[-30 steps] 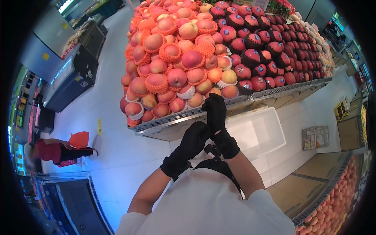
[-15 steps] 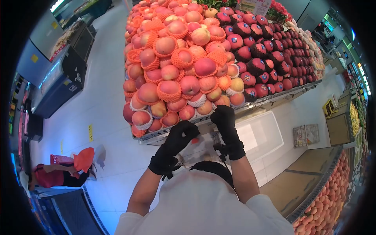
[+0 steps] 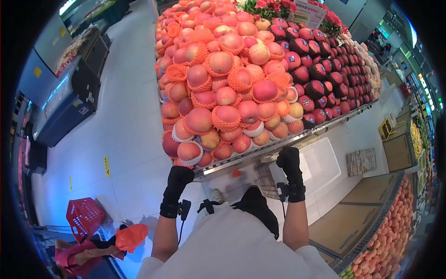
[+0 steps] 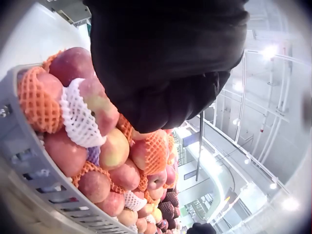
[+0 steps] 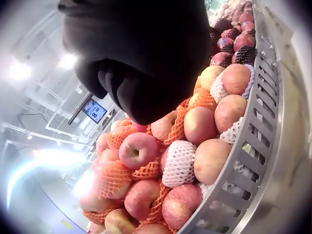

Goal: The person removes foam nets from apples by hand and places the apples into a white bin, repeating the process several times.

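Both hands wear black gloves and are held before the front edge of a fruit stand. My left hand (image 3: pixel 180 177) is at the stand's left front corner, near an apple in a white foam net (image 3: pixel 189 151). Its fingers (image 4: pixel 161 102) are curled in, with nothing seen in them. Farther right, my right hand (image 3: pixel 290 159) is just in front of the stand's rail (image 3: pixel 260 152). Curled fingers (image 5: pixel 139 100) show on it too, with no object visible in them. Heaped apples (image 5: pixel 139 150), many in orange or white foam nets, lie behind both hands.
Dark red apples (image 3: pixel 316 88) in black nets fill the stand's right part. Below the rail are a white bin (image 3: pixel 320 162) and a wire basket (image 3: pixel 361 161). Another fruit stand (image 3: pixel 385 228) is at the lower right. A person (image 3: pixel 76 258) with a red basket (image 3: pixel 85 216) is at lower left.
The hands, close together a second ago, have moved apart, left hand leftward and right hand rightward. The view has shifted, and the person at left appears lower.
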`<state>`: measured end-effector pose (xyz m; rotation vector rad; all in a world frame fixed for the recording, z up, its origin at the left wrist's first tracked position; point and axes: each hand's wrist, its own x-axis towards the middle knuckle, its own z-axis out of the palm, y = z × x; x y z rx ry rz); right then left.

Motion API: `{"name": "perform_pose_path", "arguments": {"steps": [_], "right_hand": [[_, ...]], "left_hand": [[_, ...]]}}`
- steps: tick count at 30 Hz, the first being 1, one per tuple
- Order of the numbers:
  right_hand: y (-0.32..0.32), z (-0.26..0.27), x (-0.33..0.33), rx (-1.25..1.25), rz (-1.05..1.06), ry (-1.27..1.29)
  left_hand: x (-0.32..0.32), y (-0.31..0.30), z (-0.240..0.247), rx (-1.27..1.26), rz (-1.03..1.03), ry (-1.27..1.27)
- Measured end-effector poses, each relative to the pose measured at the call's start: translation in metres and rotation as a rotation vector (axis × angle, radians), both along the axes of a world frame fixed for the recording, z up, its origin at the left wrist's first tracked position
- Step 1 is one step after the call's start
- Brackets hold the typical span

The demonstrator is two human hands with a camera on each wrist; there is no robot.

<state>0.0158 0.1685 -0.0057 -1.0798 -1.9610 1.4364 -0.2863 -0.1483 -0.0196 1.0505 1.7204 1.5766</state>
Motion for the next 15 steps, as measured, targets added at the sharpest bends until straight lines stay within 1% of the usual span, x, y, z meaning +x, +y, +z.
{"name": "perform_pose_path", "arguments": {"steps": [1, 2, 4, 5, 7, 8, 9, 10, 12, 13, 14, 15], "right_hand": [[-0.003, 0.005, -0.002, -0.111, -0.059, 0.005], [-0.006, 0.01, -0.005, -0.222, -0.119, 0.01], [0.005, -0.014, -0.01, 0.305, -0.097, -0.045], [0.006, -0.019, -0.011, 0.563, -0.079, -0.08], [0.008, -0.023, -0.014, 0.788, -0.101, -0.141], [0.008, -0.017, -0.021, 0.903, -0.109, -0.166], [0.008, -0.01, -0.026, 0.846, -0.107, -0.123], [0.007, -0.004, -0.029, 0.789, -0.106, -0.08], [0.007, 0.0, -0.035, 0.661, -0.067, -0.004], [0.008, -0.002, -0.036, 0.55, -0.082, 0.036], [0.011, -0.005, -0.039, 0.445, -0.102, 0.077], [0.01, 0.001, -0.045, 0.34, -0.124, 0.117]], "left_hand": [[-0.007, -0.003, -0.004, -0.001, 0.012, -0.038], [-0.02, -0.004, -0.012, 0.037, -0.06, -0.14], [-0.031, 0.001, -0.015, -0.049, 0.071, -0.112], [-0.03, 0.001, -0.011, -0.029, 0.126, -0.073], [-0.027, 0.002, -0.003, 0.005, 0.241, 0.008], [-0.022, -0.001, 0.01, 0.002, 0.307, -0.048], [-0.021, -0.003, 0.016, 0.002, 0.371, -0.101], [-0.022, -0.007, 0.015, 0.115, 0.36, -0.219], [-0.027, -0.014, 0.015, 0.167, 0.384, -0.265], [-0.028, -0.017, 0.013, 0.189, 0.392, -0.294], [-0.031, -0.02, 0.007, 0.233, 0.396, -0.389], [-0.031, -0.019, 0.008, 0.233, 0.393, -0.379]]}}
